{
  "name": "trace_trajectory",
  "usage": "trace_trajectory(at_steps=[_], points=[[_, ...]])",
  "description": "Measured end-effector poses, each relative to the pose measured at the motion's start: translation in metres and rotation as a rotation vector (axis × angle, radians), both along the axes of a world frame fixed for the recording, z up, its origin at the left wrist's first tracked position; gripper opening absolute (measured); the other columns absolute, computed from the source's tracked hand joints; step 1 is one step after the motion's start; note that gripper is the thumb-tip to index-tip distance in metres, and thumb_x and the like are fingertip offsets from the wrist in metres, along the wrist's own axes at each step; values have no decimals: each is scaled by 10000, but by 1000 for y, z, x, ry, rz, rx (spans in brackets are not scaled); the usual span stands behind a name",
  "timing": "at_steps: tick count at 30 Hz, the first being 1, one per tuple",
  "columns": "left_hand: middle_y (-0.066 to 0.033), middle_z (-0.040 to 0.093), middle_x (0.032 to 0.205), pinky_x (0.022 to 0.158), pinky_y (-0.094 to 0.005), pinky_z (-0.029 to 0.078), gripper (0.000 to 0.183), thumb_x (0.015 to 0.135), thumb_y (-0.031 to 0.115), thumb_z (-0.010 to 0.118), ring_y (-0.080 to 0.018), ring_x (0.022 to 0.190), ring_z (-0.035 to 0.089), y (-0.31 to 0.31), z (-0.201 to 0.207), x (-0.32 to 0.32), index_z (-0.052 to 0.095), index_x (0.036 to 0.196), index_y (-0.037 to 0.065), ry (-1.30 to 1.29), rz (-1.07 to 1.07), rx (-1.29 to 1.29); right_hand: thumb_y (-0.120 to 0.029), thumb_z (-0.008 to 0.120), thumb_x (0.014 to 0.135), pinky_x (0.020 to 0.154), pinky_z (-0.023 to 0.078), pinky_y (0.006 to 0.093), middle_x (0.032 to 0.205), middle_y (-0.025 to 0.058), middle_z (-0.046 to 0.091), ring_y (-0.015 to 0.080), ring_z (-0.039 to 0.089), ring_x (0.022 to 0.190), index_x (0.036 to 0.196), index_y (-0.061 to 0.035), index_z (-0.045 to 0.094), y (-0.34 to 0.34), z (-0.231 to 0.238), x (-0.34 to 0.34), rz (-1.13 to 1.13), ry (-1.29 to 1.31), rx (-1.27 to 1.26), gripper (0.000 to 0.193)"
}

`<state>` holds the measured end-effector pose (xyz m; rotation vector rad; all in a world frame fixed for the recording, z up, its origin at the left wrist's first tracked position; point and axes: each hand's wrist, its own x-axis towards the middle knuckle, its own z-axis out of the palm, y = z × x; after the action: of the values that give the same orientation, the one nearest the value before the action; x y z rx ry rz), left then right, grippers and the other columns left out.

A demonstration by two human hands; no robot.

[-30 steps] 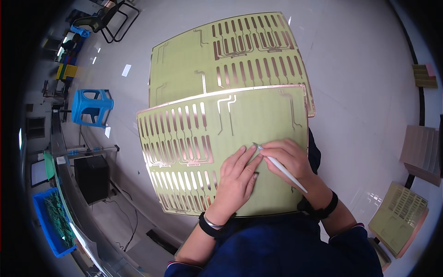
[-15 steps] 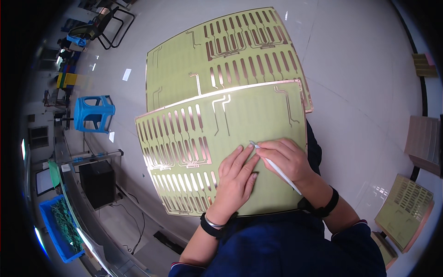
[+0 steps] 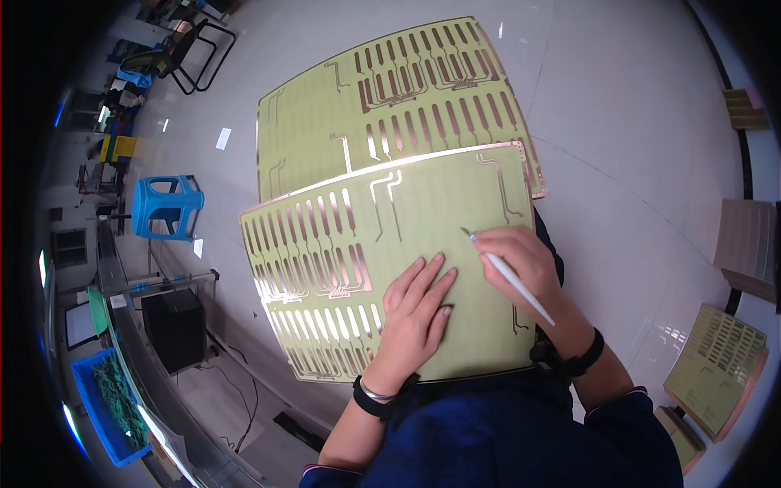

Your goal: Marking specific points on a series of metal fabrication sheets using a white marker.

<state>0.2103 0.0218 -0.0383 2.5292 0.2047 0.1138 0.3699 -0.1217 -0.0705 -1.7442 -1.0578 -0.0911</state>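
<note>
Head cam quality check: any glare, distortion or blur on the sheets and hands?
Head view: strong fisheye, the floor seams and sheet edges bow and a dark rim rings the picture; glare runs along the top edge of the near sheet and spots the floor; left hand, right hand and pen are sharp; the far sheet is evenly lit.

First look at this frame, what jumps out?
Two large yellow-green flexible circuit sheets with copper traces fill the centre, the near sheet overlapping the far sheet. The left hand lies flat on the near one, while the right hand holds a white pen-like tool, tip on it. A blue stool stands at left.
</note>
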Motion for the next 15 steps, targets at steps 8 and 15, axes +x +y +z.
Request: trace_trajectory(at_steps=[8, 15], points=[[-122, 476, 1489, 1127, -449, 298, 529, 832, 54, 656, -353, 1366, 411, -1, 1, 1, 592, 1356, 93, 23, 13, 2, 74, 749, 679, 739, 552, 328, 976, 61, 677, 244, 658, 852, 990, -60, 668, -3, -2, 5, 28, -34, -16, 348], [-101, 472, 1498, 1118, -448, 302, 528, 845, 67, 656, -338, 1360, 418, -1, 0, 0, 585, 1367, 107, 26, 15, 16, 79, 753, 669, 729, 551, 328, 970, 60, 676, 240, 657, 840, 983, -59, 667, -3, -4, 5, 24, -60, -15, 353]])
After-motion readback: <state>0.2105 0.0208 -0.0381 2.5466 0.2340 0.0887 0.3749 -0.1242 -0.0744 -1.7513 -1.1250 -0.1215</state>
